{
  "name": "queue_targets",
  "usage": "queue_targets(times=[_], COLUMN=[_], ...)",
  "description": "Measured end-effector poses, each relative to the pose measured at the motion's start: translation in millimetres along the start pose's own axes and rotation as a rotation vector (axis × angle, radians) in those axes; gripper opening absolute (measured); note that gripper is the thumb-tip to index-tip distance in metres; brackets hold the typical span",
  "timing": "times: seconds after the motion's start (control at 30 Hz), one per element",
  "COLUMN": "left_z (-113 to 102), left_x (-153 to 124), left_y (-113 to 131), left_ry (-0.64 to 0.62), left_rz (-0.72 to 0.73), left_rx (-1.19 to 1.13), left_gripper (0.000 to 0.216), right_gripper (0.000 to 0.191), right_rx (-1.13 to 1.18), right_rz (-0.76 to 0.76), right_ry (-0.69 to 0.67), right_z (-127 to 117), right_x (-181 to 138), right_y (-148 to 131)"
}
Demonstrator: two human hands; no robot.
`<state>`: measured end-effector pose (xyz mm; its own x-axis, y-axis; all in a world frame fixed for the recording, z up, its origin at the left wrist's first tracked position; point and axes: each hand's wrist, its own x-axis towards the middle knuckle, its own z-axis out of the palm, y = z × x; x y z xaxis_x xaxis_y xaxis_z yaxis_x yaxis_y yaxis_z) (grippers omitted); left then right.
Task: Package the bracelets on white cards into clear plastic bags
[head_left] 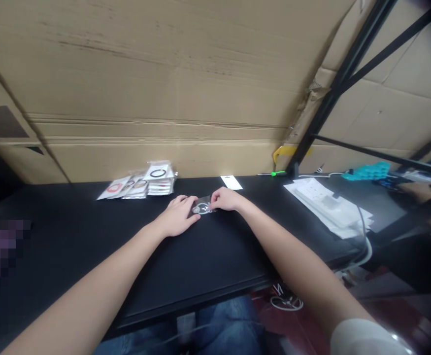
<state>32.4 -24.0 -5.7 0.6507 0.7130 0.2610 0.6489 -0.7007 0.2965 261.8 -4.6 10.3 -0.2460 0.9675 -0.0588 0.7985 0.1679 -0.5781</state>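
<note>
Between my two hands a small clear plastic bag (202,207) lies on the black table, with a pale coiled loop inside, perhaps a cord or bracelet. My left hand (178,215) rests on the tabletop and holds the bag's left side, its thumb and index finger at the edge. Fingers of my right hand (224,199) are pinched together on the bag's right end. Just beyond my right hand lies a white card (231,182) with a small dark slot near its top.
Stacked packets with ring-shaped items on white cards (159,177) stand at back left. A green-handled tool (278,173), papers (326,207) and a teal object (366,171) lie to the right, near a black metal frame (324,106). Another person's hand (422,190) shows at far right.
</note>
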Motion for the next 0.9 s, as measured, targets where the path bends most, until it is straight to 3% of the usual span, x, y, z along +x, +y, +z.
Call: queue_targets(times=[0.2, 0.33, 0.43, 0.53, 0.67, 0.77, 0.9], left_z=[-5, -7, -9, -3, 16, 24, 21], left_x=[1, -1, -1, 3, 12, 18, 27], left_y=[8, 10, 21, 46, 74, 66, 38], left_ry=[0.042, -0.008, 0.074, 0.136, 0.008, -0.024, 0.022], left_rz=[0.124, 0.135, 0.091, 0.128, 0.259, 0.207, 0.062], left_rx=[0.090, 0.114, 0.181, 0.150, 0.109, 0.140, 0.180], left_gripper=[0.023, 0.027, 0.030, 0.036, 0.050, 0.046, 0.045], right_gripper=[0.017, 0.023, 0.021, 0.016, 0.015, 0.015, 0.013], right_rx=[-0.333, -0.362, -0.276, -0.150, -0.070, -0.062, -0.136], right_rz=[0.160, 0.293, 0.398, 0.424, 0.333, 0.324, 0.399], right_ry=[-0.121, -0.105, -0.123, -0.165, -0.210, -0.202, -0.121], right_z=[-55, -77, -81, -77, -70, -74, -88], right_x=[-29, -34, -33, -31, -28, -30, -35], right_y=[31, 59, 75, 77, 71, 77, 95])
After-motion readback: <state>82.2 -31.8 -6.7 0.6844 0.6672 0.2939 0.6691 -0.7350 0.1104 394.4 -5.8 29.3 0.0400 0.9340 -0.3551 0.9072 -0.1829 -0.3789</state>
